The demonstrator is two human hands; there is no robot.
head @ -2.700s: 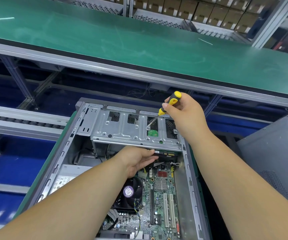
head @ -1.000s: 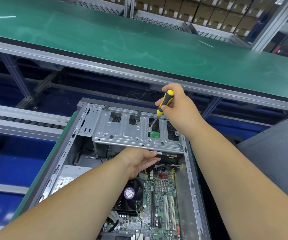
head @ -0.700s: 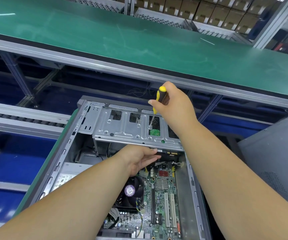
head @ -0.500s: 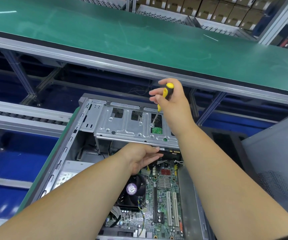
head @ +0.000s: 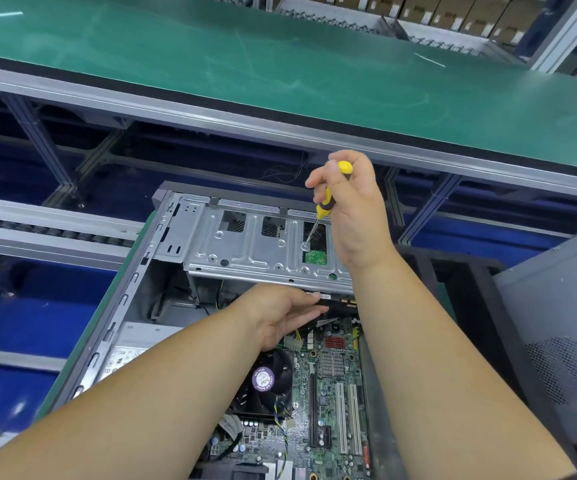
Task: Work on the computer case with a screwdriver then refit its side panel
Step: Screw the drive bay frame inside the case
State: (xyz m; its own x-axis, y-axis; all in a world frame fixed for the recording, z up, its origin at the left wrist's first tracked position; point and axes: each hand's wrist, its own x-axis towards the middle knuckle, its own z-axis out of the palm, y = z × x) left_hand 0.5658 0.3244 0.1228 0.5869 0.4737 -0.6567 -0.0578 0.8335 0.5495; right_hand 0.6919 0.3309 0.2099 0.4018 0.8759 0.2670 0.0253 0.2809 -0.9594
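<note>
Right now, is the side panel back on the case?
No, the computer case lies open, its motherboard exposed, while the right hand holds the screwdriver.

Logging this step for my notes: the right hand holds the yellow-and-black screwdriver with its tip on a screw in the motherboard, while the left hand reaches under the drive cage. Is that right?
Not quite. In the head view the right hand holds the screwdriver with its tip on a screw in the metal drive cage, not the motherboard. The left hand does reach under the cage.

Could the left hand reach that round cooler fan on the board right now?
Probably yes. The left hand rests just beyond the fan, at the drive cage's lower edge, and nothing covers the fan. The case is open and the right hand works higher up.
</note>
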